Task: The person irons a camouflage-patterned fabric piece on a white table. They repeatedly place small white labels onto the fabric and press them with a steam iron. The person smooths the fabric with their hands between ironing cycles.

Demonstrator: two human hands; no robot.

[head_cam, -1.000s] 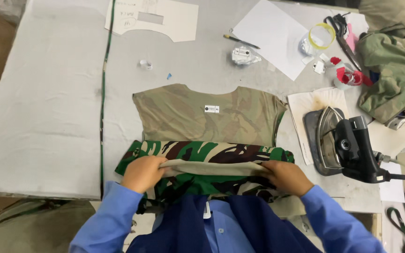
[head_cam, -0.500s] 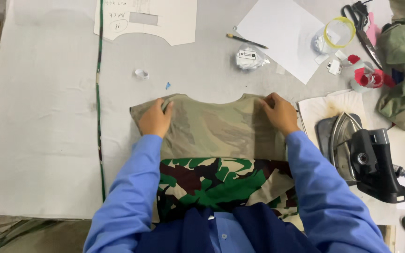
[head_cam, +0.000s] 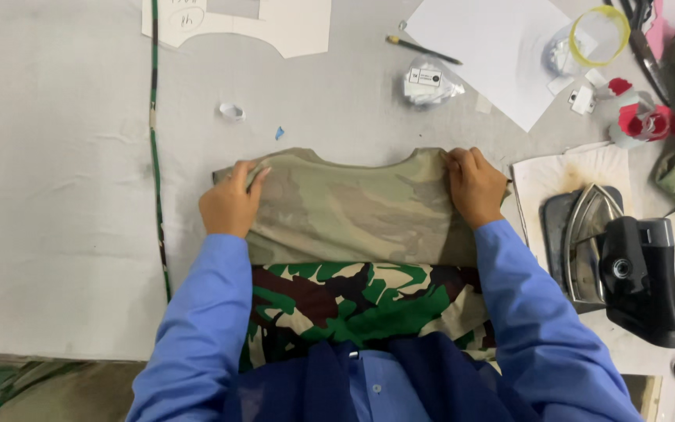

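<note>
Grey padded table (head_cam: 64,195), both hands, left hand (head_cam: 230,202) and right hand (head_cam: 474,184), each pinching the folded camouflage garment (head_cam: 353,227) near an iron (head_cam: 626,262).

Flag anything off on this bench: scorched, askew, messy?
The white pad under the iron has brown scorch stains along its upper part, beside the iron's soleplate. The iron lies tipped on its side. A crumpled wrapper sits loose above the camouflage garment, which both hands (left, right) hold flat. Nothing spilled.
</note>
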